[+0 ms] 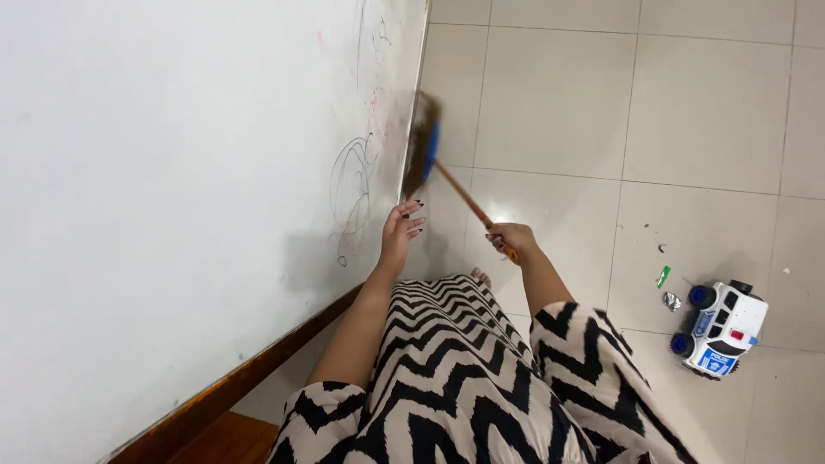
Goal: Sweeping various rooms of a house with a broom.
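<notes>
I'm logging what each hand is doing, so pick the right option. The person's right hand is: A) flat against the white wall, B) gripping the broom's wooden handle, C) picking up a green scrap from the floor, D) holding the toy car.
B: the right hand is closed around the wooden handle of the broom, whose head sits by the wall's base, while the left hand is open near the scribbled wall.

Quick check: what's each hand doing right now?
Left hand: open, fingers spread, next to the wall.
Right hand: closed around the broom handle.
</notes>
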